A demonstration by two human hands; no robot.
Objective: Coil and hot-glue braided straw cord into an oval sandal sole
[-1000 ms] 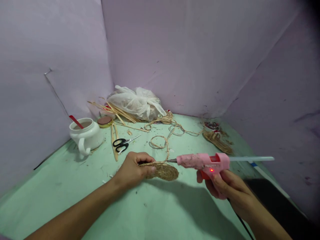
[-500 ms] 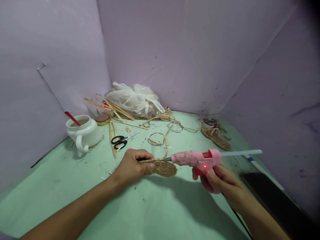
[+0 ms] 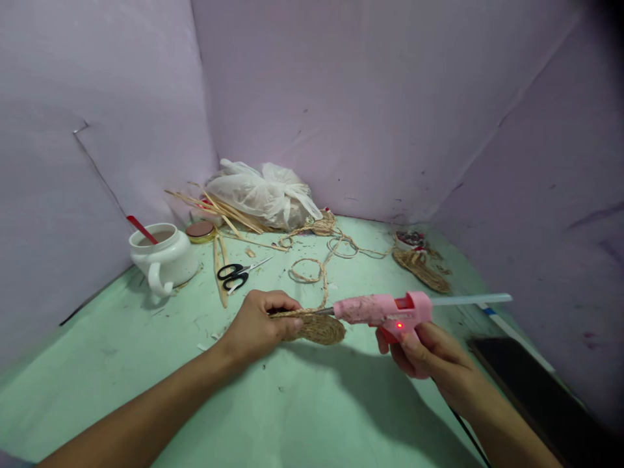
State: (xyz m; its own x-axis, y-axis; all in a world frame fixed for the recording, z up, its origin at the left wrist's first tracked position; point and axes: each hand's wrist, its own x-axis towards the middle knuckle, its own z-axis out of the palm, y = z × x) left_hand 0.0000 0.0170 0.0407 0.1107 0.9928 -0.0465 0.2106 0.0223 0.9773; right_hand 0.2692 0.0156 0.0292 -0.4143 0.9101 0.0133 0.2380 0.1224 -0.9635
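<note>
My left hand (image 3: 260, 325) is closed on one end of a flat, sole-shaped piece of coiled braided rope (image 3: 322, 329), held above the table. A loose braided rope (image 3: 324, 286) runs from its upper edge back across the table in loops. In my right hand (image 3: 433, 357) is a pink hot glue gun (image 3: 380, 309), its red light lit and a clear glue stick (image 3: 472, 299) poking out of the back. The metal nozzle is at the upper edge of the coiled piece, by the rope; exact contact is hard to make out. My fingers wrap the handle near the red trigger.
Black-handled scissors (image 3: 236, 276) lie left of centre beside wooden strips (image 3: 219, 273). A white mug (image 3: 166, 263) with a red-handled tool stands left. Farther back are a tied white plastic bag (image 3: 268, 195) and a round tin (image 3: 200, 232). A second woven sole-shaped piece (image 3: 422, 270) lies right, near a dark flat object (image 3: 526, 383).
Almost nothing differs. Both hands, the glue gun and the coiled piece hold the same positions, with only a very slight shift of the view.
</note>
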